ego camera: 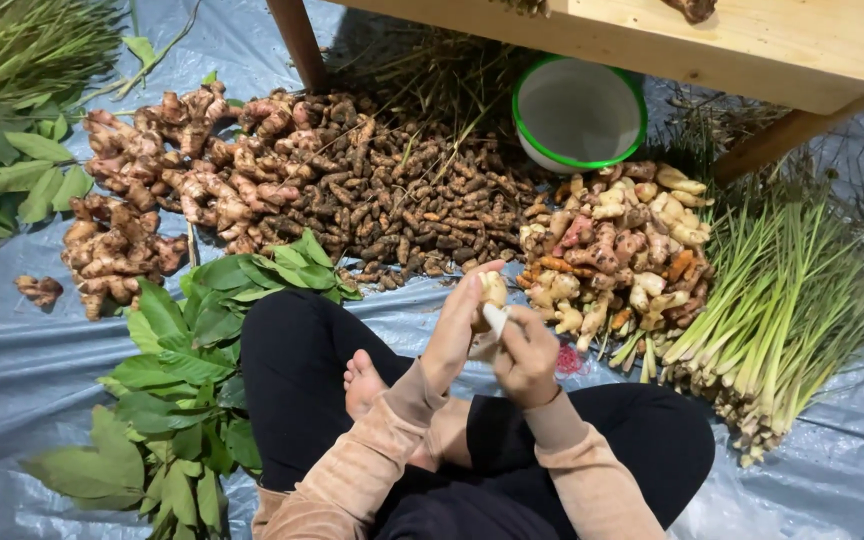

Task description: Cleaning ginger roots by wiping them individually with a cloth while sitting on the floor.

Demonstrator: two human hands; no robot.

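1. Crossed legs (302, 390) nearest, keeping work close over the lap.
2. Left hand (457, 325) clasping pale root piece (493, 289), raised for paring.
3. Right hand (527, 355) closed around small white tool (495, 318), touching the root.
4. Root heaps (392, 200) far, within reach on grey tarp (12, 360).

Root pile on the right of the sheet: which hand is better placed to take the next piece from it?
Probably the right hand. It sits nearest the mixed root pile, though its fingers grip a small white tool. The left hand holds the pale root being worked.
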